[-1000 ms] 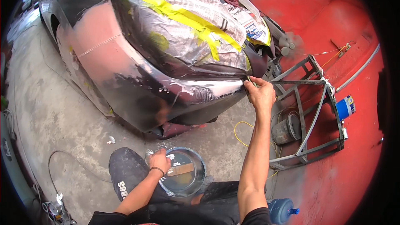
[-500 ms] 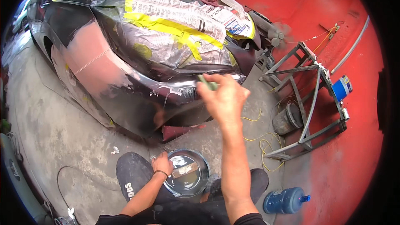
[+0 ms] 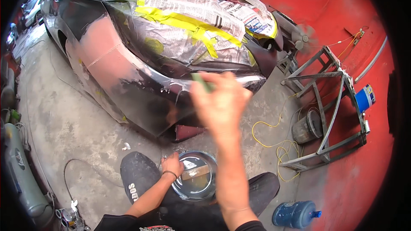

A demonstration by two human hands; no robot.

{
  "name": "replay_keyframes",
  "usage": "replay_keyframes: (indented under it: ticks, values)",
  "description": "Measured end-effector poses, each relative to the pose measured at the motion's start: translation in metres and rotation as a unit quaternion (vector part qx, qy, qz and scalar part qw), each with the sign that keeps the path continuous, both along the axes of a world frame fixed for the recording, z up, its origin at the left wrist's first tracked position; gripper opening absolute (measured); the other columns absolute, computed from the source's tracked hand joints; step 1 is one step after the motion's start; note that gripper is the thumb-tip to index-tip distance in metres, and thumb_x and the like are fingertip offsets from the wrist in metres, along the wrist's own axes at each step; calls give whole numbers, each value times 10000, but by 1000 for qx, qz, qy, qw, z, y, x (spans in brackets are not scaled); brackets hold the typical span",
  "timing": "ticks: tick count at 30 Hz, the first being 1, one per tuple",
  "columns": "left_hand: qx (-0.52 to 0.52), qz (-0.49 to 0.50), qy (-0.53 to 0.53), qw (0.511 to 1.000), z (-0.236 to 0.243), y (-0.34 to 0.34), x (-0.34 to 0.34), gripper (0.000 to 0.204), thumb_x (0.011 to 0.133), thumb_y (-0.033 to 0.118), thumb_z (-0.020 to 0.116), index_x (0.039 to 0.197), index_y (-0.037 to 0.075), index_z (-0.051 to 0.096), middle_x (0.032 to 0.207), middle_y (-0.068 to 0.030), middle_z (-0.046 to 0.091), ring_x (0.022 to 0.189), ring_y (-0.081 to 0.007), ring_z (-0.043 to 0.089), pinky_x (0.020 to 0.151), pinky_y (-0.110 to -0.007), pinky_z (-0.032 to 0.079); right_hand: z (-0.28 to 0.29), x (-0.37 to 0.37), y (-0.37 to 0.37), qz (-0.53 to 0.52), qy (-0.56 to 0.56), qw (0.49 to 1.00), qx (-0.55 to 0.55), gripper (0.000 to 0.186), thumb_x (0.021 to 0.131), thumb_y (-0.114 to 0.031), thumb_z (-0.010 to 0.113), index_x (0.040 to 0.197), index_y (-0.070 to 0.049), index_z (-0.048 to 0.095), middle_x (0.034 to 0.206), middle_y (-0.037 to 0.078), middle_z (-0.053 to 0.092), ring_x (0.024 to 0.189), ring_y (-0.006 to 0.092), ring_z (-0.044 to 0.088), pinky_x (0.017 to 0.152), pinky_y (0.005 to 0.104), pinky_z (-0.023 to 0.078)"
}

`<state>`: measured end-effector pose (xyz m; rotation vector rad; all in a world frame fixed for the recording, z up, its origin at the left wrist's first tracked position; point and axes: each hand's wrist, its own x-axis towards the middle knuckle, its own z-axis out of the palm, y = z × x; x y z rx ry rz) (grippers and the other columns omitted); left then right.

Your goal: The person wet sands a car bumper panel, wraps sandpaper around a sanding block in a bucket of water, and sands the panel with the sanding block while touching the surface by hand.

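The right hand pinches a small, flat green pad between thumb and fingers, a narrow grip; both are blurred. The pad is at the upper edge of the curved car bumper with black, pink and pale patches, though whether it touches the surface cannot be told. The left hand is at the upper left rim of a round, dark basin, its fingers curled downward; whether they hold anything cannot be told.

For good work along this edge, the pad would best lie flat, pressed evenly by several fingers rather than by one tip, in long, light strokes that follow the curve. Care seems wise near the yellow adhesive tape and printed newspaper sheets, since a snag could lift them.

Counted: two hands, one pad, one bumper and one basin, with one flat brown block in it. At the right are one grey metal frame, one blue bucket, one dark grey bucket and one translucent blue water bottle. At least three tape strips show; the newspaper sheets overlap too much to count
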<state>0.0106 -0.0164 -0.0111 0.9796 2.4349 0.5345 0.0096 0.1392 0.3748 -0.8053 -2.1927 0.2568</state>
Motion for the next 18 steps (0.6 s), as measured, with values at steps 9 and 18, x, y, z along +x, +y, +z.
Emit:
replay_keyframes:
  ticks: [9,18]
  values:
    - [39,1,16,999,7,2,7,404,907,253,737,1252,60,654,1250,-174,762,1191,-339,745,1107,-594,458,22,57,114,-203,-103,967,-118,490,833,-495,867,1187,-157,882,1141,118,841,1121,297,785,1080,460,478]
    - [27,9,6,1000,7,-10,4,412,913,251,739,1263,51,655,1255,-184,764,1201,-358,741,1136,-600,451,17,-16,-22,-42,-86,994,57,404,851,-462,835,1079,-132,884,1043,160,797,1069,345,752,1011,516,461]
